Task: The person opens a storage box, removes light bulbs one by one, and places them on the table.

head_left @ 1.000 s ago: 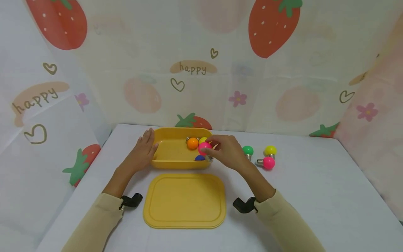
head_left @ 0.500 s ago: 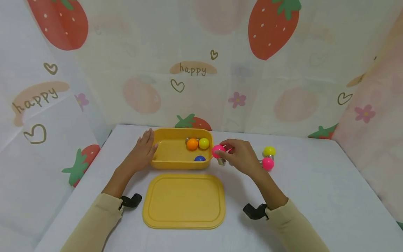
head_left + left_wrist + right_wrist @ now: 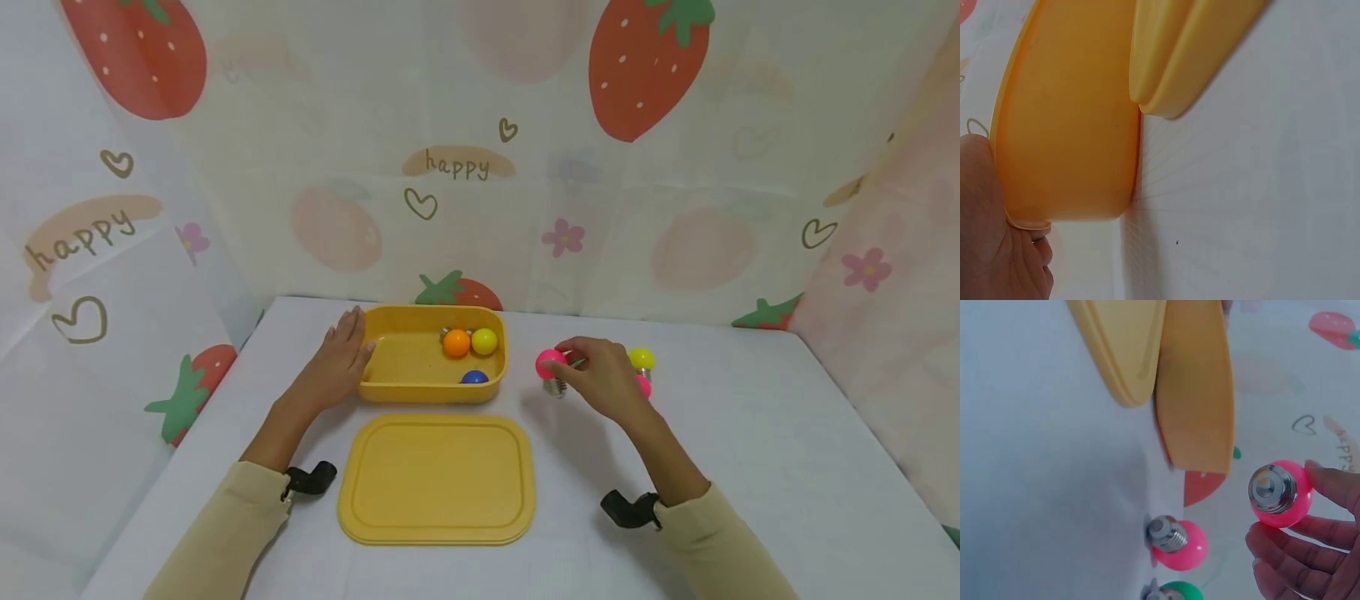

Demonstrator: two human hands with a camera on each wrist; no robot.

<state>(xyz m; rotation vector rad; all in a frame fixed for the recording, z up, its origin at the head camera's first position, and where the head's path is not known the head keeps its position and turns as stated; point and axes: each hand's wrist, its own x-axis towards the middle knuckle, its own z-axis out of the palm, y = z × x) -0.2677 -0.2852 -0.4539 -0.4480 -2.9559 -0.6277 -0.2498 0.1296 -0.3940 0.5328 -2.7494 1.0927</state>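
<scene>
Two hands are working: the right hand (image 3: 603, 379) is pinching a pink round plastic bulb (image 3: 550, 364) at its fingertips, while the left hand (image 3: 339, 360), fingers straight, is pressing the yellow plastic box (image 3: 390, 390).

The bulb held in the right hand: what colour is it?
Pink bulb with a silver screw base, clearest in the right wrist view.

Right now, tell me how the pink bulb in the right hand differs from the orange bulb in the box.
The pink bulb is pinched in the right hand, above the table and outside the box; the orange bulb lies inside the yellow box, touched by no hand. The pink bulb's metal base shows plainly; the orange bulb's is mostly hidden. Both are small round bulbs.
</scene>
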